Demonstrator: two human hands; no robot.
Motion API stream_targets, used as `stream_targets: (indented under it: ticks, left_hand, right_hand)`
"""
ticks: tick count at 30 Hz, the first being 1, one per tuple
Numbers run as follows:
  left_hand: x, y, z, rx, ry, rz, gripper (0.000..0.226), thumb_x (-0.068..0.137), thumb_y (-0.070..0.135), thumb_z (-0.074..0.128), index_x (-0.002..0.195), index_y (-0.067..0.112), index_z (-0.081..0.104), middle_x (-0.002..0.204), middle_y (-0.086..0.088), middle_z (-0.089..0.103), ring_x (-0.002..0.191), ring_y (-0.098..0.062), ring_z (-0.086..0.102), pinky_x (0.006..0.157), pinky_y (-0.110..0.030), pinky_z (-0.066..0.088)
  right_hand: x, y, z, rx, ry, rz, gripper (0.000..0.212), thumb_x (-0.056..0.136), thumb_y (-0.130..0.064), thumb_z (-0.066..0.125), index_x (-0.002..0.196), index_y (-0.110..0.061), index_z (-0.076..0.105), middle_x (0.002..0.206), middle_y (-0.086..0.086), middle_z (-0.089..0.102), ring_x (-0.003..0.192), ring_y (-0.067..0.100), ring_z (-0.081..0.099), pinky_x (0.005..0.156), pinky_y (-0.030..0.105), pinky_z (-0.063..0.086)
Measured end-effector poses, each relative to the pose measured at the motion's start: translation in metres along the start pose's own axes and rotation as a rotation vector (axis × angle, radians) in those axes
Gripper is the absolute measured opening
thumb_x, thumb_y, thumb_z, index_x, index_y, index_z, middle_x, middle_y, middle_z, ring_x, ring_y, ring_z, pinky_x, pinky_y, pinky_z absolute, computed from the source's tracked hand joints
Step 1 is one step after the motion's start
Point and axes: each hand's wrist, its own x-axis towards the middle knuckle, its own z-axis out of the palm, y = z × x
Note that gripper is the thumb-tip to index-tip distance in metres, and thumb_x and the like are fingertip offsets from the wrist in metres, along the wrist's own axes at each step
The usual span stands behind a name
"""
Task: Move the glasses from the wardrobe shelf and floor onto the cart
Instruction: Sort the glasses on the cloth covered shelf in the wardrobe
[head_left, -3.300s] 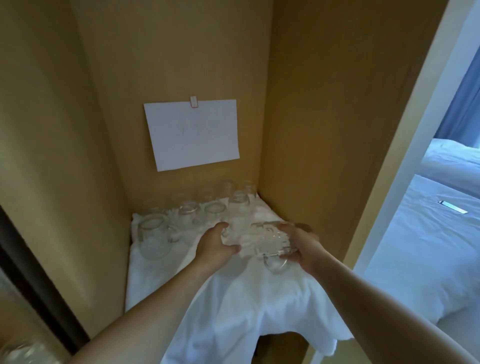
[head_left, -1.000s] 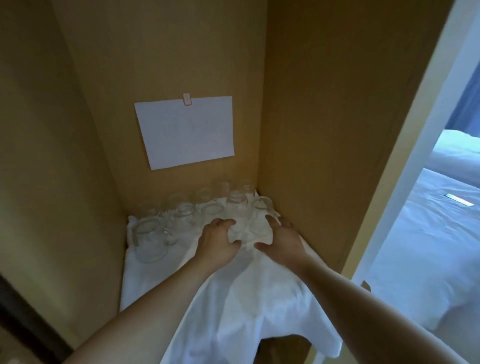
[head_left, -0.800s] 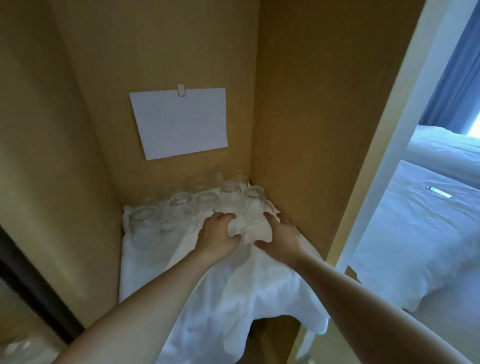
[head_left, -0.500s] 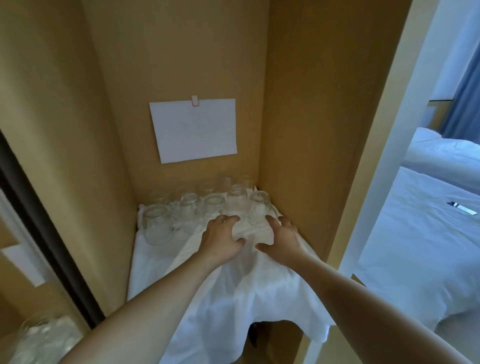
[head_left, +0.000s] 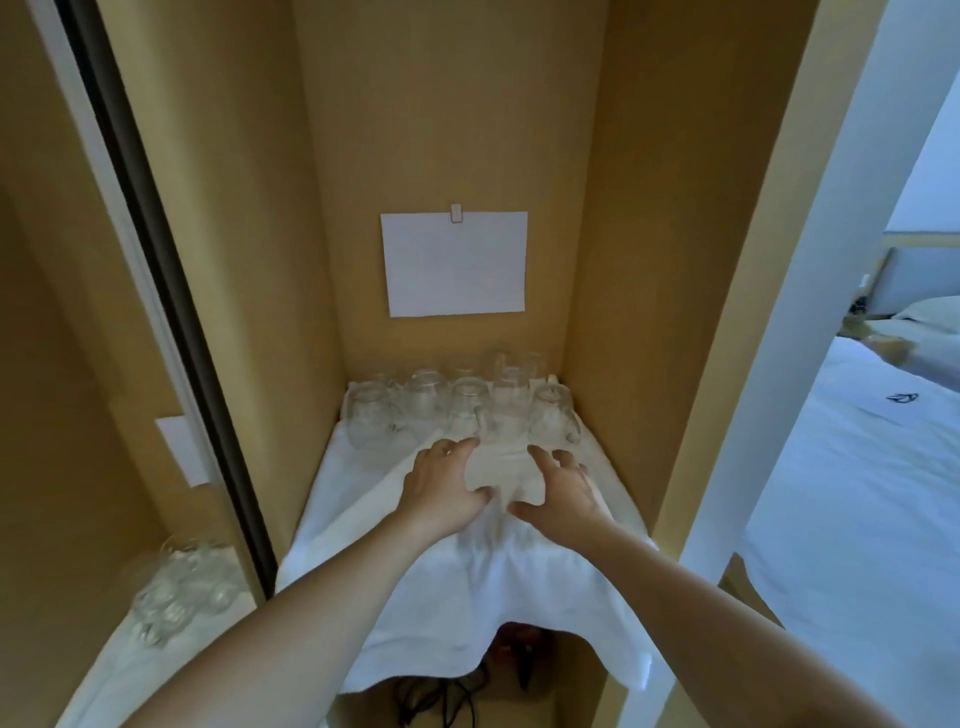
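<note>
Both hands have let go of the bunched cloth they were pressing half a second ago, and their fingers now spread and lift toward the glasses. A cluster of clear glasses (head_left: 457, 402) stands upright at the back of the wardrobe shelf (head_left: 621, 499), their long axes vertical and mouths upward, in two loose rows against the rear wall. They sit just beyond both hands' fingertips, not touched. The left hand (head_left: 441, 488) lies palm down, fingers relaxed and apart, resting on a white cloth (head_left: 467, 587) and gripping nothing. The right hand (head_left: 563, 491) is beside it, fingers splayed and slightly raised, thumb on the cloth, also empty. The cloth covers the shelf and hangs over its front edge. A blank white sheet of paper (head_left: 454, 264) is clipped to the back panel above the glasses. At lower left, a blurred second group of glasses (head_left: 179, 587) rests on more white cloth. At right, a bed (head_left: 857, 493) with white bedding is visible.
</note>
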Motion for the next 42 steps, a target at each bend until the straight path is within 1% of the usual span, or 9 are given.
stream_targets:
  ticks: [4, 9, 12, 16, 23, 28, 34, 39, 42]
  left_hand:
    - [-0.032, -0.002, -0.005, 0.009, 0.032, -0.055, 0.076, 0.088, 0.051, 0.067, 0.153, 0.03, 0.035, 0.155, -0.002, 0.037, 0.143, -0.027, 0.031, 0.113, -0.04, 0.037]
    - [-0.078, -0.014, -0.011, 0.058, 0.054, -0.129, 0.074, 0.088, 0.05, 0.067, 0.152, 0.029, 0.037, 0.154, -0.002, 0.039, 0.141, -0.026, 0.034, 0.109, -0.037, 0.04]
    - [-0.107, -0.025, -0.015, 0.067, 0.063, -0.185, 0.075, 0.088, 0.051, 0.067, 0.153, 0.029, 0.036, 0.153, -0.002, 0.039, 0.14, -0.024, 0.034, 0.109, -0.037, 0.039]
    - [-0.14, -0.042, -0.021, 0.1, 0.062, -0.244, 0.076, 0.088, 0.052, 0.066, 0.154, 0.03, 0.034, 0.155, -0.001, 0.036, 0.143, -0.025, 0.032, 0.112, -0.04, 0.037]
    - [-0.172, -0.076, -0.041, 0.092, 0.074, -0.298, 0.076, 0.088, 0.05, 0.067, 0.154, 0.029, 0.034, 0.157, -0.001, 0.034, 0.144, -0.027, 0.032, 0.113, -0.043, 0.037]
    - [-0.192, -0.111, -0.071, 0.085, 0.096, -0.308, 0.073, 0.087, 0.047, 0.069, 0.151, 0.031, 0.037, 0.151, 0.0, 0.042, 0.138, -0.026, 0.04, 0.109, -0.042, 0.04]
    - [-0.219, -0.164, -0.108, 0.107, 0.107, -0.348, 0.073, 0.087, 0.047, 0.067, 0.152, 0.033, 0.037, 0.155, -0.002, 0.038, 0.145, -0.029, 0.03, 0.115, -0.043, 0.033]
    - [-0.239, -0.209, -0.136, 0.102, 0.11, -0.351, 0.071, 0.09, 0.043, 0.067, 0.153, 0.029, 0.037, 0.154, -0.004, 0.04, 0.142, -0.03, 0.034, 0.112, -0.04, 0.035]
    - [-0.25, -0.238, -0.154, 0.097, 0.114, -0.353, 0.07, 0.09, 0.044, 0.066, 0.152, 0.029, 0.039, 0.154, -0.004, 0.039, 0.142, -0.029, 0.034, 0.112, -0.039, 0.035]
  right_hand:
    - [-0.018, -0.008, 0.005, 0.023, -0.016, -0.061, 0.091, 0.085, -0.056, 0.069, 0.158, -0.029, 0.021, 0.157, 0.008, 0.032, 0.14, 0.031, 0.035, 0.108, 0.044, 0.043]
    - [-0.042, -0.021, 0.022, 0.076, -0.072, -0.132, 0.09, 0.085, -0.057, 0.068, 0.158, -0.029, 0.022, 0.156, 0.006, 0.032, 0.139, 0.032, 0.034, 0.108, 0.044, 0.042]
    - [-0.058, -0.031, 0.04, 0.112, -0.109, -0.177, 0.088, 0.086, -0.056, 0.068, 0.157, -0.028, 0.024, 0.155, 0.008, 0.031, 0.138, 0.033, 0.034, 0.109, 0.045, 0.041]
    - [-0.079, -0.046, 0.058, 0.131, -0.169, -0.218, 0.089, 0.086, -0.058, 0.067, 0.158, -0.03, 0.022, 0.159, 0.008, 0.027, 0.142, 0.033, 0.031, 0.113, 0.046, 0.037]
    - [-0.104, -0.085, 0.075, 0.089, -0.202, -0.247, 0.088, 0.088, -0.056, 0.066, 0.159, -0.031, 0.021, 0.16, 0.007, 0.025, 0.142, 0.032, 0.032, 0.113, 0.044, 0.037]
    - [-0.114, -0.13, 0.09, 0.094, -0.213, -0.246, 0.088, 0.088, -0.056, 0.066, 0.159, -0.029, 0.021, 0.161, 0.009, 0.025, 0.142, 0.033, 0.032, 0.114, 0.044, 0.036]
    - [-0.131, -0.192, 0.118, 0.084, -0.231, -0.25, 0.086, 0.088, -0.054, 0.067, 0.158, -0.029, 0.023, 0.159, 0.006, 0.027, 0.14, 0.031, 0.035, 0.11, 0.042, 0.039]
    - [-0.143, -0.241, 0.147, 0.061, -0.264, -0.256, 0.085, 0.089, -0.053, 0.067, 0.158, -0.03, 0.024, 0.159, 0.007, 0.027, 0.142, 0.031, 0.033, 0.111, 0.041, 0.038]
    - [-0.147, -0.27, 0.164, 0.071, -0.275, -0.242, 0.084, 0.088, -0.052, 0.068, 0.157, -0.028, 0.026, 0.157, 0.008, 0.029, 0.141, 0.031, 0.034, 0.111, 0.04, 0.039]
